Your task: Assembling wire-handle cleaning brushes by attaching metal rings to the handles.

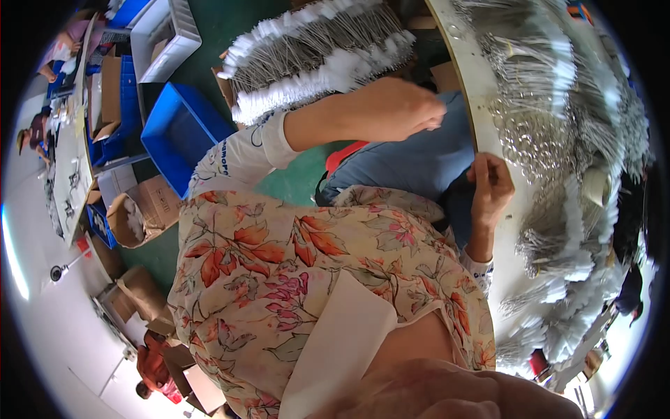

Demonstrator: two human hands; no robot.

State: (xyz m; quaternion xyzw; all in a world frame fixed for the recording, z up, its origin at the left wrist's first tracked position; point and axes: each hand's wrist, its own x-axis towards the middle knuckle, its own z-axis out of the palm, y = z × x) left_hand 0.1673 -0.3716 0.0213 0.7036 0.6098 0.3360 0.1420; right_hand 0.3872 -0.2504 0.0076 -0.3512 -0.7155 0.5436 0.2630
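My left hand (401, 110) reaches across above my blue-trousered lap, its fingers curled closed. Whatever it may hold is hidden or too small to make out. Beside the edge of the white table (508, 202), my right hand (491, 183) has its thumb and fingertips pinched together. No object shows clearly between them. A pile of shiny metal rings (534, 143) lies on the table near that hand. Bundles of thin grey metal wires with white ends (537, 73) cover much of the tabletop beyond.
A carton packed with white-ended wires (321, 59) stands ahead of my left arm. To the left are a blue bin (183, 129), a white crate (162, 42) and an open cardboard box (136, 216). A pale tape roll (596, 186) sits among the bundles. Other people work farther off.
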